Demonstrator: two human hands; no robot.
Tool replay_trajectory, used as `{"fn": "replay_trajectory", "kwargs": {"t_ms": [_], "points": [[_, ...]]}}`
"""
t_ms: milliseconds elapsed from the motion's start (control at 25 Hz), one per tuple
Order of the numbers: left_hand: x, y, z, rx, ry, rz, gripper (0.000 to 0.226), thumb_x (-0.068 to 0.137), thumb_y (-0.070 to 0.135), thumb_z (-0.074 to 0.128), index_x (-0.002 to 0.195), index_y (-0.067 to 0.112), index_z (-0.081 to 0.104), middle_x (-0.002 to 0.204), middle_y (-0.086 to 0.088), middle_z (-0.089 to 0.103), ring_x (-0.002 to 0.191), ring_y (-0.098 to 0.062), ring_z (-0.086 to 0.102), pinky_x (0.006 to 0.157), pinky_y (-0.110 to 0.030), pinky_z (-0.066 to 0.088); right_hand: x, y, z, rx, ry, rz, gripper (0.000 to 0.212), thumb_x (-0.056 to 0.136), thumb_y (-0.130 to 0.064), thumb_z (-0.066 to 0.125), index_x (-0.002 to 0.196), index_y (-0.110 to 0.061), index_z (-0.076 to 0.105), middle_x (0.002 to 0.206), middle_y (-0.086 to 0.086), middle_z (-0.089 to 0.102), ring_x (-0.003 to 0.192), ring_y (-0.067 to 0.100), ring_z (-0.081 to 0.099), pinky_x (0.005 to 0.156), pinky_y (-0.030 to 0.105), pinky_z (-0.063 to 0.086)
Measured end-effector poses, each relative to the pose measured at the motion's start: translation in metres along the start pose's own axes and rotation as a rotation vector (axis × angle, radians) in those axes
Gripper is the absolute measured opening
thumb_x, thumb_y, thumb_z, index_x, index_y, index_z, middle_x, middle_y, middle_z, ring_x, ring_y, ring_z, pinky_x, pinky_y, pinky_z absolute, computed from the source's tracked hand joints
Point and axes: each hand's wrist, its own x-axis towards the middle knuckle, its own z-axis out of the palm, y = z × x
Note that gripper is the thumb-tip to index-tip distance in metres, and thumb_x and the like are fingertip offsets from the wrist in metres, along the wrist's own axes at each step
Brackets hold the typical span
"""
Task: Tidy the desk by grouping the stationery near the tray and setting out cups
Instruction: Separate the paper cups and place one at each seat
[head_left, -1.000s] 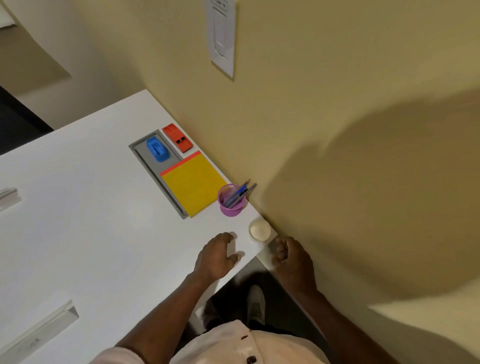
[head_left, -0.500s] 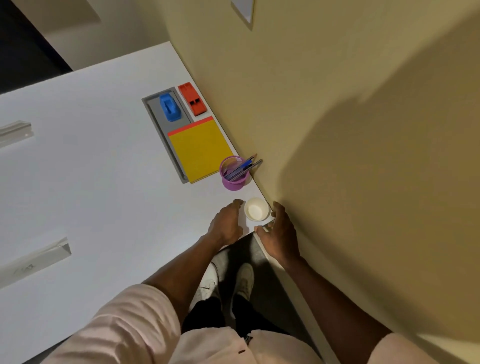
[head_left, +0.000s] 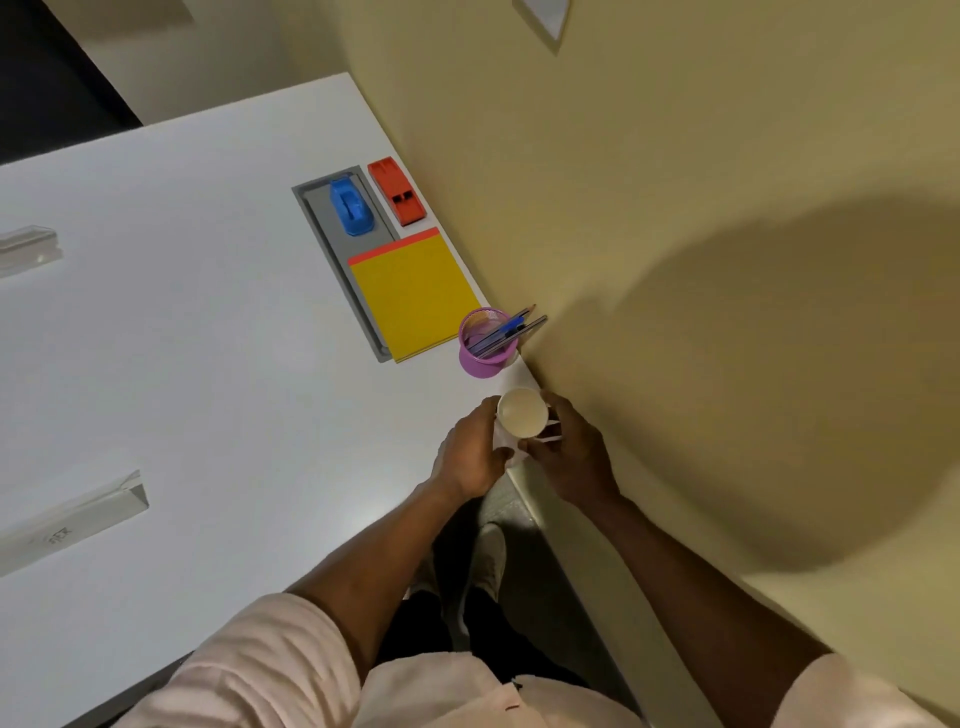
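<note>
Here, left hand (head_left: 470, 454) | right hand (head_left: 569, 457) | both grasp white cup (head_left: 521, 412) | cup base hidden.

1. You have one grey tray (head_left: 317, 200) on the white desk (head_left: 182, 338); take it as your landmark
2. One blue tape dispenser (head_left: 351, 207) sits inside the tray at its far end
3. One yellow pad (head_left: 413, 293) with a red top strip covers the tray's near end
4. One red stapler (head_left: 397, 190) lies just beside the tray, on its wall side
5. One purple pen cup (head_left: 483, 357) stands just past the tray's near corner; the pens (head_left: 511, 328) in it number at least three, exact count unclear
6. One white paper cup (head_left: 522, 412) shows nearer you than the tray; whether more are stacked under it you cannot tell
7. Two clear plastic holders, one (head_left: 28, 248) and another (head_left: 72, 519), lie well left of the tray
8. You have two hands at the paper cup, left hand (head_left: 470, 452) and right hand (head_left: 574, 457)
</note>
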Motion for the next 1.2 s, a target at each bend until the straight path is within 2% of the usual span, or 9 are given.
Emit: {"fn": "replay_trajectory", "kwargs": {"t_ms": [240, 440, 560, 680, 840, 920, 1080, 1200], "points": [[-0.057, -0.004, -0.035, -0.056, 0.095, 0.029, 0.066, 0.092, 0.038, 0.082, 0.147, 0.022, 0.051, 0.145, 0.001, 0.066, 0.128, -0.027, 0.065, 0.101, -0.050, 0.057, -0.037, -0.042, 0.002, 0.082, -0.069, -0.037, 0.066, 0.081, -0.033, 0.090, 0.139, -0.022, 0.061, 0.113, -0.004, 0.078, 0.095, 0.006, 0.076, 0.087, 0.031, 0.064], [-0.104, -0.027, -0.060, -0.122, 0.177, 0.003, 0.061, 0.084, 0.050, 0.081, 0.136, 0.029, 0.058, 0.131, 0.009, 0.072, 0.114, -0.017, 0.070, 0.094, -0.047, 0.062, -0.059, -0.074, 0.020, 0.060, -0.171, -0.057, 0.065, 0.083, -0.043, 0.086, 0.140, -0.025, 0.058, 0.113, -0.007, 0.077, 0.097, 0.007, 0.075, 0.091, 0.035, 0.064], [-0.127, -0.037, -0.070, -0.152, 0.246, -0.027, 0.065, 0.079, 0.064, 0.075, 0.134, 0.035, 0.058, 0.131, 0.014, 0.071, 0.114, -0.014, 0.069, 0.094, -0.046, 0.062, -0.063, -0.093, 0.028, 0.019, -0.218, -0.119, 0.066, 0.083, -0.045, 0.085, 0.139, -0.023, 0.058, 0.121, -0.005, 0.074, 0.101, 0.010, 0.073, 0.090, 0.033, 0.064], [-0.145, -0.044, -0.078, -0.100, 0.307, -0.073, 0.062, 0.078, 0.060, 0.077, 0.132, 0.040, 0.054, 0.128, 0.015, 0.070, 0.112, -0.013, 0.067, 0.091, -0.043, 0.061, -0.063, -0.109, 0.035, -0.023, -0.235, -0.211, 0.065, 0.081, -0.044, 0.088, 0.136, -0.021, 0.061, 0.126, -0.006, 0.070, 0.103, 0.009, 0.070, 0.083, 0.022, 0.063], [-0.177, -0.046, -0.077, -0.006, 0.395, -0.137, 0.063, 0.081, 0.057, 0.076, 0.136, 0.041, 0.051, 0.133, 0.013, 0.068, 0.115, -0.014, 0.062, 0.093, -0.035, 0.055, -0.066, -0.125, 0.042, -0.020, -0.345, -0.351, 0.077, 0.079, -0.041, 0.090, 0.144, -0.021, 0.055, 0.129, -0.004, 0.067, 0.107, 0.012, 0.069, 0.085, 0.026, 0.064], [-0.196, -0.042, -0.070, 0.001, 0.435, -0.179, 0.065, 0.081, 0.060, 0.074, 0.138, 0.038, 0.052, 0.134, 0.011, 0.068, 0.113, -0.014, 0.062, 0.093, -0.036, 0.055, -0.068, -0.130, 0.044, -0.052, -0.429, -0.421, 0.080, 0.079, -0.041, 0.090, 0.148, -0.023, 0.052, 0.127, -0.006, 0.066, 0.107, 0.012, 0.068, 0.084, 0.023, 0.062], [-0.241, -0.031, -0.040, -0.027, 0.519, -0.283, 0.069, 0.079, 0.057, 0.077, 0.139, 0.029, 0.056, 0.132, 0.009, 0.070, 0.112, -0.014, 0.064, 0.093, -0.041, 0.058, -0.083, -0.132, 0.043, -0.142, -0.653, -0.481, 0.077, 0.074, -0.048, 0.090, 0.141, -0.039, 0.054, 0.118, -0.017, 0.064, 0.100, 0.003, 0.065, 0.074, 0.009, 0.053], [-0.279, -0.022, -0.003, -0.072, 0.589, -0.348, 0.072, 0.079, 0.057, 0.079, 0.141, 0.033, 0.053, 0.133, 0.013, 0.068, 0.116, -0.010, 0.062, 0.099, -0.042, 0.056, -0.103, -0.127, 0.042, -0.174, -0.792, -0.513, 0.072, 0.067, -0.057, 0.089, 0.132, -0.046, 0.059, 0.112, -0.020, 0.065, 0.095, -0.004, 0.066, 0.073, 0.012, 0.056]]}}
